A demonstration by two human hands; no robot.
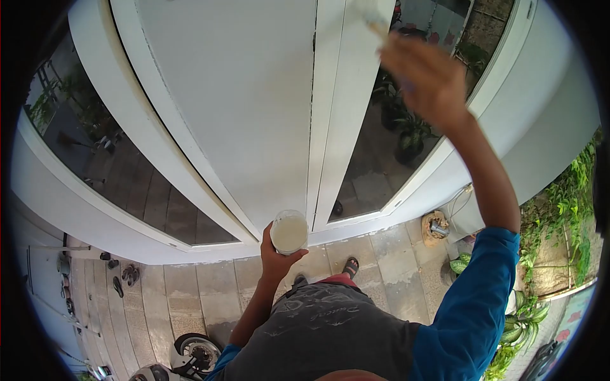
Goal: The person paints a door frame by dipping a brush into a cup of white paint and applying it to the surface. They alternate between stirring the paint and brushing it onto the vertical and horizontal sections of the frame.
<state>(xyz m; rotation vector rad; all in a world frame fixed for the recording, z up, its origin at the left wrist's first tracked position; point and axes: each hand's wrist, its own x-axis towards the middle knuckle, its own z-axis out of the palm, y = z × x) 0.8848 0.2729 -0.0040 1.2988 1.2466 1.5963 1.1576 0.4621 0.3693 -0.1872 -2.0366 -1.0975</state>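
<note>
My left hand (277,259) is wrapped round a clear cup (290,233) of whitish liquid, held upright in front of my chest. Raised at the upper right, my right hand (427,79) is closed on the handle of a brush (376,25). The brush's head is blurred and lies against or close to the white frame (348,95) beside the glass; contact cannot be made out. A pale door panel (235,95) stands between the white frames, with dark gaps along its edges.
Glass panes (375,152) flank the door on both sides. Sandals (130,274) lie on the tiled floor (184,286) at the left. A motorcycle wheel (198,353) shows at the bottom. On the right are a stump-like stand (434,230) and green plants (559,222).
</note>
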